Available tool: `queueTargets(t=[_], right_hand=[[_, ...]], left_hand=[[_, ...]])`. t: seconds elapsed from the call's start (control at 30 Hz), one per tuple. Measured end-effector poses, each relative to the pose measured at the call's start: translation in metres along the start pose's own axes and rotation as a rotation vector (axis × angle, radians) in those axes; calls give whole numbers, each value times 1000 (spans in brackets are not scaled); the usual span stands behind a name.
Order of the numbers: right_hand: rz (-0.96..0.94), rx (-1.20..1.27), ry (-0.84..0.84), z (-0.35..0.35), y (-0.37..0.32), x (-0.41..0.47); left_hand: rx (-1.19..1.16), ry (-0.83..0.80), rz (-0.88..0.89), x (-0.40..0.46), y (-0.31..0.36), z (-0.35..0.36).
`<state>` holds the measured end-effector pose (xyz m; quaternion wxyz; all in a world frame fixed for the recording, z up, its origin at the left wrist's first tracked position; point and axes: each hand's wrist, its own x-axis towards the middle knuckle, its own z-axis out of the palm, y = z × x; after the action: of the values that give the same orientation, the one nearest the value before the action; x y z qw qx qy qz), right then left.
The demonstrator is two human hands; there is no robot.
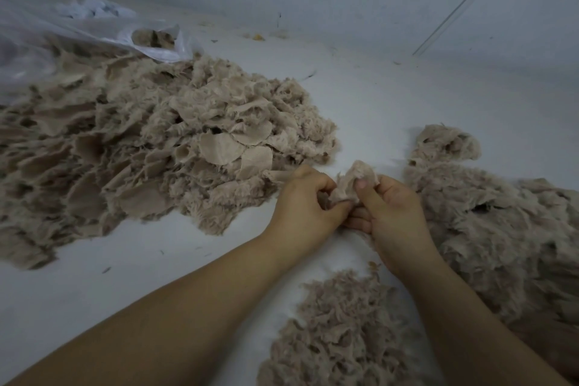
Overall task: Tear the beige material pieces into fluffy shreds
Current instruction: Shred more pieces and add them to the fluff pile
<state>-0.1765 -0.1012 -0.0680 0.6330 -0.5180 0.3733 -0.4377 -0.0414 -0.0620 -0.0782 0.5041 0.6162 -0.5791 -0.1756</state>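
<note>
My left hand point(302, 200) and right hand point(390, 207) each pinched an edge of one beige piece point(354, 182) above the white surface point(407, 97); it looked feather-light, soft and easily pulled apart at opposite margins.

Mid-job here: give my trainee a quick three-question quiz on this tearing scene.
1. True or false: both hands pinch one beige piece.
2. Where is the big pile of untorn pieces: A left, B right, C in the plastic bag?
3. What lies nearest the camera, between the forearms?

Key: 1 true, left hand and right hand share the grip. 2 A. 3 A small heap of fluffy shreds.
</note>
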Motion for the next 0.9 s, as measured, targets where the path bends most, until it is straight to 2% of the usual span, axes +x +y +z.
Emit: queueTargets(t=[0.1,0.27,0.33,0.47,0.63,0.73,0.8,0.9], right_hand=[[13,20,10,2,-1,-1],[-44,-1,-46,1,-1,-3],[-59,-18,-51,0,0,-2],[-54,-65,-40,-1,1,-1],[-23,-64,-11,0,-1,0],[-22,-43,-15,0,-2,-1],[-22,-46,-5,0,-2,-2],[-31,-99,42,-2,-1,-2]], left_hand=[[18,-3,77,-3,3,-3],[356,59,381,-7,10,-6],[371,68,406,-8,12,-6],[185,18,206,-7,12,-7],[-353,-145,-146,-5,17,-11],[-557,-164,-246,-2,20,-17],[-613,-186,-300,-2,20,-19],[-573,-247,-365,-1,21,-22]])
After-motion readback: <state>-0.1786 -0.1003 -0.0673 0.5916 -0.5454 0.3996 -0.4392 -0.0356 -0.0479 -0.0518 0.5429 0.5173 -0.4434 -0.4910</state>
